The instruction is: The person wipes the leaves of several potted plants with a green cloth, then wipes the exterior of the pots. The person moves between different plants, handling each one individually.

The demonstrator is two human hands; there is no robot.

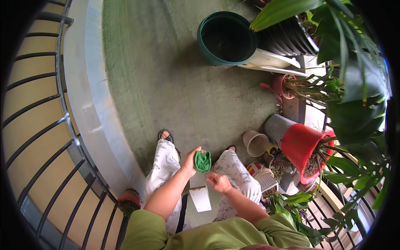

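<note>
In my left hand [189, 163] is a bunched green cloth item [202, 162], folded in on itself so that its full shape is hidden. It looks like a small fabric pouch or a glove. My right hand [220, 182] is just below and to the right of it, with curled fingers close to the cloth's lower edge. Whether those fingertips touch or pinch it is not clear. Both hands are held over the gap between my knees. Beneath them is a small white panel [200, 199] with a brown front edge, perhaps part of a low seat.
A large dark green plastic pot [206, 51] stands ahead on the green floor [150, 78]. Along the right are a red planter [293, 140], a beige pot [251, 143], a small red pot [276, 86] and overhanging leaves [353, 122]. Metal railing [62, 106] bounds the left.
</note>
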